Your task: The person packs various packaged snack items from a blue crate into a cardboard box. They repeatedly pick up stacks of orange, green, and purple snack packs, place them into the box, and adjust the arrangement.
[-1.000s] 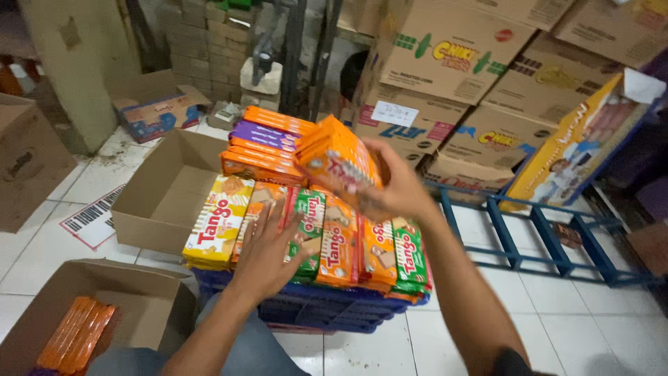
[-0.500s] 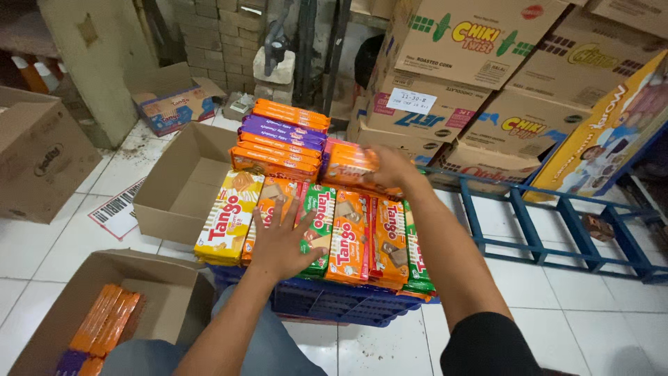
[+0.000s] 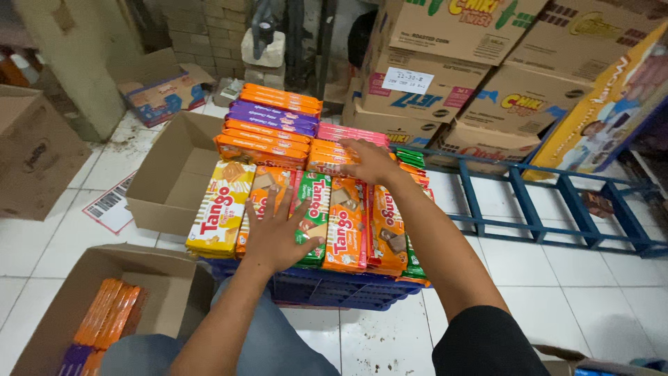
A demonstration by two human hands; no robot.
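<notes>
Many flat snack packs are stacked on a blue plastic crate (image 3: 334, 289) in front of me. A front row of yellow, orange and green wafer packs (image 3: 223, 209) stands on edge. My left hand (image 3: 278, 233) lies flat, fingers spread, against the front of that row. Behind it, my right hand (image 3: 370, 161) presses palm down on a stack of orange packs (image 3: 330, 157). Further back lie stacked orange and purple packs (image 3: 271, 115) and pink packs (image 3: 348, 132).
An open cardboard box (image 3: 170, 177) stands left of the crate. A nearer open box (image 3: 90, 306) at lower left holds orange packs. Large printed cartons (image 3: 480, 76) are piled at the back right over a blue metal rack (image 3: 557, 209). White tiled floor surrounds everything.
My right hand has brought a stack of orange packs down from the air onto the pile and now rests on it. My left hand has stayed on the front row.
</notes>
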